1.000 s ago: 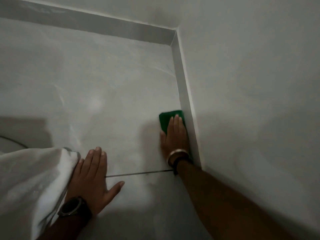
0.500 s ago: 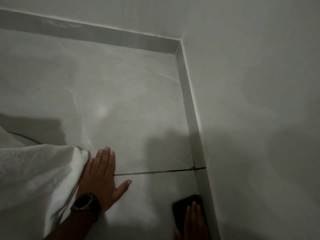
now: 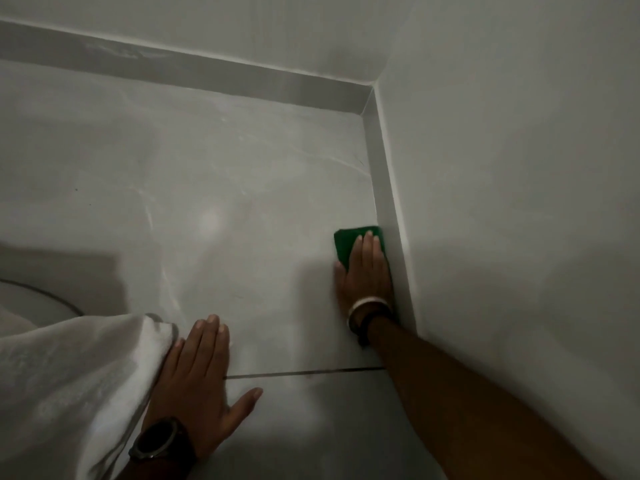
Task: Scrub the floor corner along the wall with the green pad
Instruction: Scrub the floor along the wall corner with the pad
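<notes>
Dim, soft blur, shadowed left, wide-angle bowing

Green pad [image 3: 345,244] mostly under right hand [image 3: 367,271]

Right hand [image 3: 367,271] presses green pad [image 3: 346,244] flat on floor [image 3: 242,168], touching skirting [image 3: 388,202]. Left hand [image 3: 201,386] flat beside white cloth [image 3: 69,386].

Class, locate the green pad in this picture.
Head view, right of centre: the green pad lies on the floor under the right hand, against the skirting.
</notes>
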`<state>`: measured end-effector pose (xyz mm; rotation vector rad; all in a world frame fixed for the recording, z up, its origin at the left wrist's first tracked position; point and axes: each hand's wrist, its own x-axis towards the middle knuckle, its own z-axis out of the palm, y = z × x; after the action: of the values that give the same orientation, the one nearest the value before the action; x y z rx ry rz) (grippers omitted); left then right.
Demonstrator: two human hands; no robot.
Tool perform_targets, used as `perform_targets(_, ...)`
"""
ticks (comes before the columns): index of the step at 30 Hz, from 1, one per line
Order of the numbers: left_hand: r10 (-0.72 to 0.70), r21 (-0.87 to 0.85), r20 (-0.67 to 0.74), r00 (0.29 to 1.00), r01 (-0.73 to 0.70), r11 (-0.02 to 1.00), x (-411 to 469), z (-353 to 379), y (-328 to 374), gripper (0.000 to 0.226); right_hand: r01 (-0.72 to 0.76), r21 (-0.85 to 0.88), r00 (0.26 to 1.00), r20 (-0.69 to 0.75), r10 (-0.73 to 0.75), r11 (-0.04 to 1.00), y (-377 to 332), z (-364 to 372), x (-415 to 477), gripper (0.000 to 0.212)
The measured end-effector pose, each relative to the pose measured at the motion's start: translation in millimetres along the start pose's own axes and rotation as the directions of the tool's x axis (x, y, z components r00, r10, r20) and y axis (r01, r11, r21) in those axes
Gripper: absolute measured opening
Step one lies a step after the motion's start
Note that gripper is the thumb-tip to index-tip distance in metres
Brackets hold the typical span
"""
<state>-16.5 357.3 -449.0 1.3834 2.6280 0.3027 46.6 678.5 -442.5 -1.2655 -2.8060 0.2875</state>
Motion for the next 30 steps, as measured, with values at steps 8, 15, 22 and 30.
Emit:
perform_targets(8, 0.0, 0.013, -0.008, 1.0, 0.0, 1.0, -1, -1, 0, 0.106, 0.064, -0.119, 0.996, 0.062, -0.057, 0.991, -6, -4, 74, 0.074)
perform_targets(15, -0.014, 0.019, 0.087, 0.996, 0.012, 1.0, 1, -6, 0, 0.109, 0.035, 0.01, 0.999, 0.004, -0.036, 0.999, 8, -9, -40, 0.071)
perform_targets(22, -0.047, 0.06, 0.138, 0.989, 0.039, 0.997, 2, -10, 2, 0.111, 0.033, -0.012, 0.999, 0.027, -0.033, 0.999, 36, -3, -244, 0.071)
perform_targets(30, -0.049, 0.048, 0.118, 0.992, 0.043, 0.998, 0, -11, 4, 0.109, 0.082, -0.16, 0.996, -0.029, -0.088, 0.984, 64, 12, -367, 0.068)
